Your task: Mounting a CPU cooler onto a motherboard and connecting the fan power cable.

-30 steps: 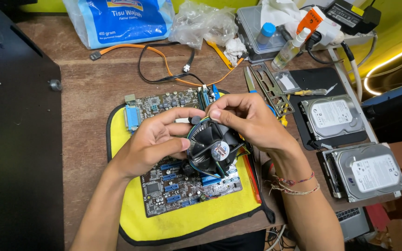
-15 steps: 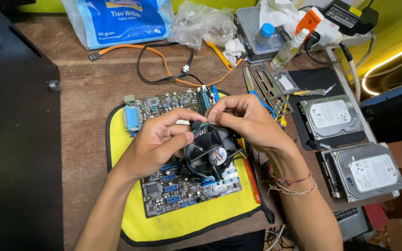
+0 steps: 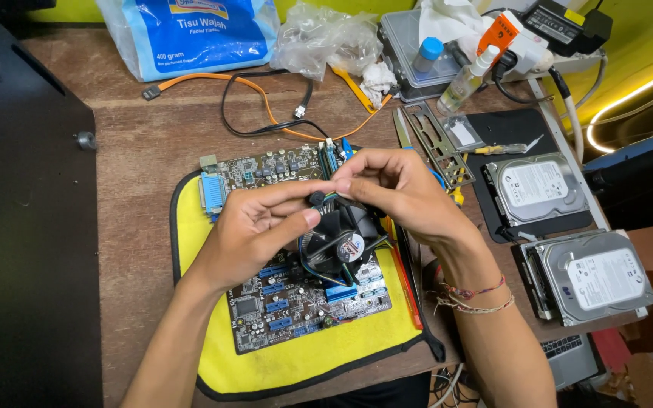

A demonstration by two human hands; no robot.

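Observation:
A green motherboard (image 3: 281, 302) with blue slots lies on a yellow mat (image 3: 296, 363) on the wooden desk. A black round cooler fan (image 3: 339, 242) sits on the board's upper right part. My left hand (image 3: 255, 227) pinches a black push pin at the fan's upper left corner between thumb and forefinger. My right hand (image 3: 394, 189) curls over the fan's top edge, fingers pinched on its thin coloured cable. Both hands touch the cooler.
Two hard drives (image 3: 538, 189) (image 3: 595, 276) lie to the right, one on a black pad. A metal bracket (image 3: 432, 140), orange and black cables (image 3: 258, 106), a blue tissue pack (image 3: 190, 34), a clear bag (image 3: 326, 38), a spray bottle (image 3: 466, 79) and a black case panel (image 3: 24, 227) ring the mat.
Both hands have drifted slightly up and left over the fan. My left fingers have closed onto the push pin at the fan's corner.

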